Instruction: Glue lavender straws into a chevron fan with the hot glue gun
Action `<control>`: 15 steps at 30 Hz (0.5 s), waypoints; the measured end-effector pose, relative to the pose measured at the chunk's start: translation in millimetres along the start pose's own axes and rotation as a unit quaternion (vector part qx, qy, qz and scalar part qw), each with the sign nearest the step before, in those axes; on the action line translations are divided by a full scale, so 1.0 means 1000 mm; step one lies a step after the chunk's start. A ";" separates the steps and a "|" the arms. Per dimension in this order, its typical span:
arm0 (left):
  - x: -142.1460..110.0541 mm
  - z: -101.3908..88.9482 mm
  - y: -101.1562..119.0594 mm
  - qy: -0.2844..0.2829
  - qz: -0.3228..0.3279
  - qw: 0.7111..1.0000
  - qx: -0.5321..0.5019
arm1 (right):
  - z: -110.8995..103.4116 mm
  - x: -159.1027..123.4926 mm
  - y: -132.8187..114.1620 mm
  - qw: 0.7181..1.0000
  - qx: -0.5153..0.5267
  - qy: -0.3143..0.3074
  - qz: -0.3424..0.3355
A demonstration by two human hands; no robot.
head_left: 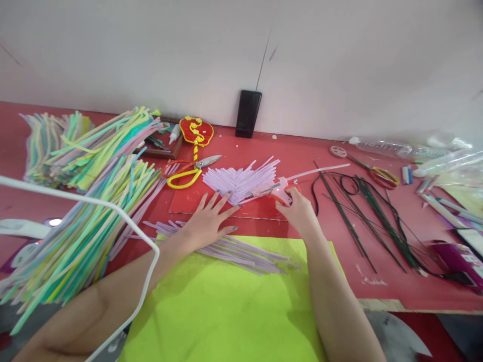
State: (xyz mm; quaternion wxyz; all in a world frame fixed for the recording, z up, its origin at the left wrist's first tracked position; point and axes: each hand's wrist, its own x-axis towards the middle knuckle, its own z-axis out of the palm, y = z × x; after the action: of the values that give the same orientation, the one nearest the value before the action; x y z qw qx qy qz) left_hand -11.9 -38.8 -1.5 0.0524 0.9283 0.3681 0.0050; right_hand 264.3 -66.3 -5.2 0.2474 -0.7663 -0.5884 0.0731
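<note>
My right hand (300,211) is wrapped round the handle of a pink hot glue gun (279,190), and a clear glue stick (320,171) sticks out of its back. The gun's nozzle points left, at the lower part of a fan of lilac pipe cleaners (237,178) laid in a V pattern on a red board (188,201). With fingers spread, my left hand (207,223) rests palm down, its fingertips at the near edge of the fan. Loose lilac pipe cleaners (245,256) lie under and beside that hand, partly on a lime green sheet (226,306).
Bundles of coloured pipe cleaners (113,201) cover the left side. Yellow and orange scissors (184,176) lie behind my left hand. A black phone (248,113) leans on the wall. Dark green wires (385,221) and a black cord (402,226) lie at right. A white bar (151,251) crosses at left.
</note>
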 end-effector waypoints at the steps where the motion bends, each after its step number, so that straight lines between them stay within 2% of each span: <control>1: 0.000 0.000 0.000 0.001 0.001 1.000 0.001 | 0.000 0.000 0.001 1.000 0.000 0.000 0.002; 15: 0.000 0.000 0.000 0.007 0.002 1.000 0.005 | -0.001 0.002 0.006 0.999 -0.008 0.014 0.038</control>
State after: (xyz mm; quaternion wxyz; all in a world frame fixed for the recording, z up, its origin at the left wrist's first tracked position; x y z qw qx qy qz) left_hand -11.6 -38.7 -1.1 0.0457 0.9291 0.3669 0.0095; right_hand 270.4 -66.2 -6.2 0.2463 -0.7910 -0.5561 0.0672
